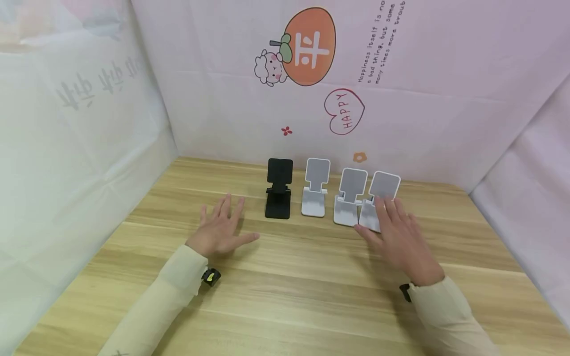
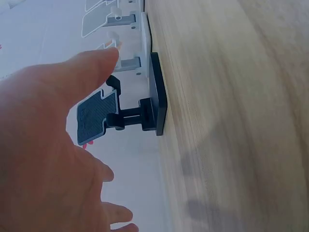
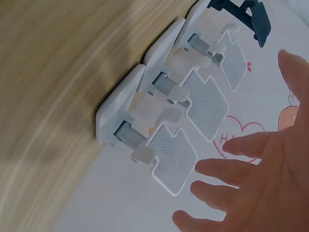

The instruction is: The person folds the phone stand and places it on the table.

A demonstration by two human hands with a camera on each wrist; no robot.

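Note:
Four... Several folding phone stands stand in a row on the wooden table, all unfolded. At the left end is the black phone stand (image 1: 279,170). Right of it come a white phone stand (image 1: 318,174) with a grey pad, a second white stand (image 1: 353,184) and a third white stand (image 1: 385,184), these last two close together. My left hand (image 1: 218,232) hovers left of the black stand, fingers spread, holding nothing. Over the front of the rightmost white stand, my right hand (image 1: 398,240) covers part of it in the head view; the right wrist view shows its straight fingers apart from the pad.
The wooden table (image 1: 285,296) carries the row near its back edge. Behind it hangs a pale printed cloth (image 1: 222,113) with an orange fruit and a heart. White cloth walls (image 1: 80,173) close in the sides. Each wrist wears a dark strap.

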